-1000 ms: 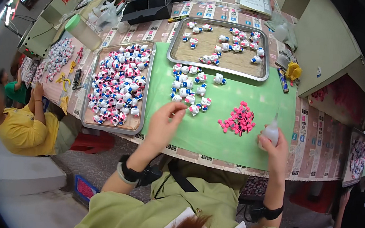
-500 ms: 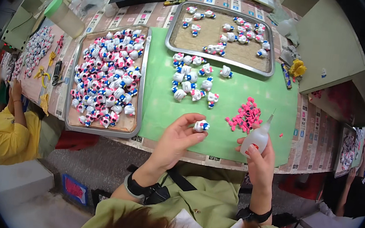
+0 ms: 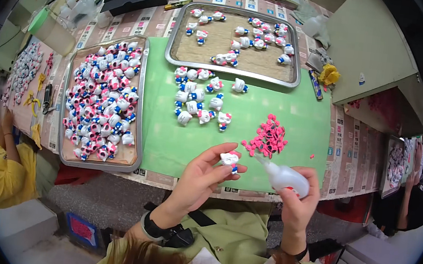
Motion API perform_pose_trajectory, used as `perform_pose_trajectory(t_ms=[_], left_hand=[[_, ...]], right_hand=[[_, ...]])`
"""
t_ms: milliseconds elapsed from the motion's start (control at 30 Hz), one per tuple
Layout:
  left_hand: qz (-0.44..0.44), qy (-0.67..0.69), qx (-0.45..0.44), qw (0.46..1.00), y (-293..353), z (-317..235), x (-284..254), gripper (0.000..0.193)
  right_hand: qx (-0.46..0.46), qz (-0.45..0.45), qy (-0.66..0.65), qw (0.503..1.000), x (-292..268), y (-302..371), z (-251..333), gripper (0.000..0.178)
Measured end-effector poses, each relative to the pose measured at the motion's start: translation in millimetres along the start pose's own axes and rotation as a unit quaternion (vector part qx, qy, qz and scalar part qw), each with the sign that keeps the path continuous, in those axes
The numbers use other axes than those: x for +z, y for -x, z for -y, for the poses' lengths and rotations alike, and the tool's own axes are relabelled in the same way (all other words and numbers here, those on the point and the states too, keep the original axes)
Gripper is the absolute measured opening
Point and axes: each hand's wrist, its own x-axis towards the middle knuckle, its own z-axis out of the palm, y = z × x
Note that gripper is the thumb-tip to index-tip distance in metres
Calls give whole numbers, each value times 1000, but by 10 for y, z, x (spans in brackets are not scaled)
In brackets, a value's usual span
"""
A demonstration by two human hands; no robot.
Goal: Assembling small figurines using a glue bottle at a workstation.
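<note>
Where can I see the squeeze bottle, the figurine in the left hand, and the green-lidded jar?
Squeeze bottle [image 3: 286,178], head view: its white body.
Figurine [image 3: 229,160], head view: its white head.
Green-lidded jar [image 3: 54,35], head view: its cloudy side.

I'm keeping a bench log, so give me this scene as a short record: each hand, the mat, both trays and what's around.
Left hand: holds a figurine between thumb and fingers
Right hand: grips a bottle, nozzle pointing left
Mat: green, with loose figurines and pink pieces
Left tray: heaped figurines
Far tray: fewer figurines, in loose groups
Right side: cabinet
Left side: person in yellow
</note>
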Motion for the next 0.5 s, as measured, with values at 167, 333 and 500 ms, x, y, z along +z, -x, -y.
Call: perform_pose_trajectory(t_ms=[167,333,500], left_hand=[[12,-40,0,999,-27,45,21,40],[-10,-60,19,998,8,59,65,39],[-11,-64,19,998,13,77,87,38]], right_hand=[[-104,-15,-13,994,31,-16,79,40],[-192,-30,28,980,71,16,78,46],[-215,4,93,972,-1,47,51,48]])
